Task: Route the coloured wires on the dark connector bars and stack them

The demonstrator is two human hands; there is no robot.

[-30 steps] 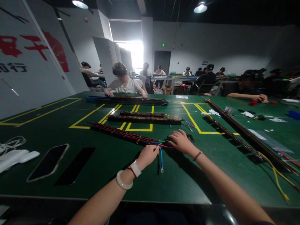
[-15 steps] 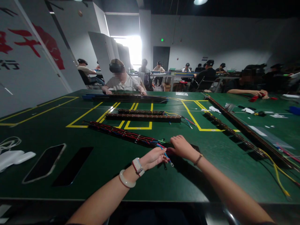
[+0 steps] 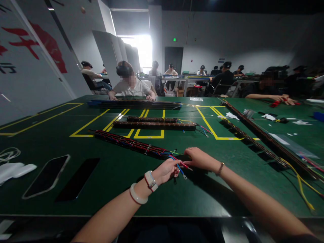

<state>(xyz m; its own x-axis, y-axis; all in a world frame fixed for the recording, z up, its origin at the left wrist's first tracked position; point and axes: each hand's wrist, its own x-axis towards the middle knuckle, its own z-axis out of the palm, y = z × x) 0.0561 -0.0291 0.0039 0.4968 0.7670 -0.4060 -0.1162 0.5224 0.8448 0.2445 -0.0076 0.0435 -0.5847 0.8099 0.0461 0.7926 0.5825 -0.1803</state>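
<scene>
A long dark channel with red and blue wires along it lies slantwise on the green table in front of me. Loose wires come out of its right end. My left hand is closed on these wires; a blue wire with a metal ring end pokes out past its fingers. Beside it runs a red wire with a bare metal tip. My right hand is closed just to the right, its fingertips at the red wire and a green wire. What those fingers pinch is hidden.
Two phones lie at the left, by a white cable. Beyond my hands are more wired channels. Long strips with yellow wires stretch along the right. A person sits opposite.
My right hand has shifted slightly right, and the red wire now shows extended between my hands. The left hand stays on the wires.
</scene>
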